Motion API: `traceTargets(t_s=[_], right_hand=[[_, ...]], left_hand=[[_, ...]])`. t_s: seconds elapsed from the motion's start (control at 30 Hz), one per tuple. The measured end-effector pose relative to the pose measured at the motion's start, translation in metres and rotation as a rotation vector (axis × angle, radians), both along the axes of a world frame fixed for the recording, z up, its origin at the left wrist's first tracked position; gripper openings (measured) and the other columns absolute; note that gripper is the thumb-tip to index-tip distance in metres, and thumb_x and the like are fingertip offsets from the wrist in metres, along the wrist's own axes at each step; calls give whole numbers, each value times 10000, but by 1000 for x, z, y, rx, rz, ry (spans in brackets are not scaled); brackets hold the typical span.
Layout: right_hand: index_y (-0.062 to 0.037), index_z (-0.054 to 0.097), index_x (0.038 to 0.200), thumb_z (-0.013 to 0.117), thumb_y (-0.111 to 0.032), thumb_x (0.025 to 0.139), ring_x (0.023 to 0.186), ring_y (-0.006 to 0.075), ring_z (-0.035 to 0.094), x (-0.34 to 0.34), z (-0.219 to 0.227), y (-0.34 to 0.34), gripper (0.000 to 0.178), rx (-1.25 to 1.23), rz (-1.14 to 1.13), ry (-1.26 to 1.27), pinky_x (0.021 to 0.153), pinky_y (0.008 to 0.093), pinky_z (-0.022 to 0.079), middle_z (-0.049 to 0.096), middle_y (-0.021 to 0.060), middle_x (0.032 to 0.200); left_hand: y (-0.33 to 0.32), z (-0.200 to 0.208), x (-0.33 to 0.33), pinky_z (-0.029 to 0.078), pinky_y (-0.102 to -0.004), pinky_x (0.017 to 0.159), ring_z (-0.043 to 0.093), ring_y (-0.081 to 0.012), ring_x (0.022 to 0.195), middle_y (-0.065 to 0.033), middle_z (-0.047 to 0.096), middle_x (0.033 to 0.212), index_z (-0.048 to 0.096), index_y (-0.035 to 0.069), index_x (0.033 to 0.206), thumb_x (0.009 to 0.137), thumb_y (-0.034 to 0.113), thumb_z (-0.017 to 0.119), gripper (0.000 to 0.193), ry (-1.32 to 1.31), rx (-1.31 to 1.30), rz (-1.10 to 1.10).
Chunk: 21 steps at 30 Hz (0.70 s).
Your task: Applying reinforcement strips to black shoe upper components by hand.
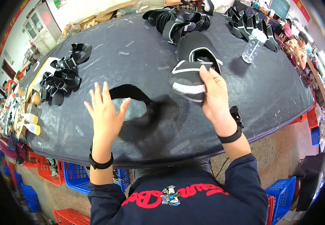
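Observation:
In my right hand [215, 98] is a black fabric piece with white bands, like a shoe upper [183, 75]; my thumb and fingers pinch its right edge. It is lifted just in front of a nested stack of similar black pieces [198, 42] edged in white. My left hand [107, 114] is open with fingers spread, holding nothing. Beside its thumb a curved black strip-like piece [131, 91] forms a loop on the dark-covered table [95, 138]. The blurred right part of that loop lies in shadow, so its outline is unclear there.
More black pieces stand at the far middle [175, 26], far right [245, 24] and left [61, 78]. A clear spray bottle [254, 47] stands at the right. Yellow-and-white bottles [32, 128] are off the left edge. Blue crates [76, 176] sit below; a person [299, 47] sits at right.

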State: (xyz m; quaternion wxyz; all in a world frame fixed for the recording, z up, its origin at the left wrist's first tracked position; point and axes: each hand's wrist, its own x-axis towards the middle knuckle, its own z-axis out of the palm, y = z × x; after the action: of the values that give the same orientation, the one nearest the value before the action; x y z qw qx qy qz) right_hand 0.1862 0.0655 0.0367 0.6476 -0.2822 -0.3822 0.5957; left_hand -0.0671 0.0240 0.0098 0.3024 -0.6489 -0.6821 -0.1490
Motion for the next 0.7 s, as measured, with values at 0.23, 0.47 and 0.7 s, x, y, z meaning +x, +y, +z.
traceTargets(t_s=[0.23, 0.47, 0.7], right_hand=[[-63, 519, 706, 648, -153, 855, 587, -6, 366, -29, -6, -33, 217, 94, 249, -266, 515, 179, 327, 449, -83, 625], [-26, 594, 902, 746, -65, 678, 718, 198, 572, -2, 6, -23, 274, 1072, -283, -1005, 600, 289, 498, 572, 74, 843], [76, 612, 833, 603, -43, 553, 747, 231, 595, 4, 16, -25, 304, 1506, -178, -1253, 627, 301, 523, 586, 117, 847]], left_hand=[[-4, 17, 41, 470, -262, 757, 577, -102, 853, -48, 631, 971, 606, -16, 1048, 785, 92, 656, 289, -1872, -846, -951], [-17, 27, 49, 478, -243, 752, 585, -95, 838, -45, 641, 936, 610, -11, 1034, 707, 11, 701, 340, -1898, -837, -878], [-21, 36, 46, 460, -222, 687, 560, -70, 768, -13, 627, 848, 614, -15, 962, 690, 39, 707, 293, -1672, -916, -816]])
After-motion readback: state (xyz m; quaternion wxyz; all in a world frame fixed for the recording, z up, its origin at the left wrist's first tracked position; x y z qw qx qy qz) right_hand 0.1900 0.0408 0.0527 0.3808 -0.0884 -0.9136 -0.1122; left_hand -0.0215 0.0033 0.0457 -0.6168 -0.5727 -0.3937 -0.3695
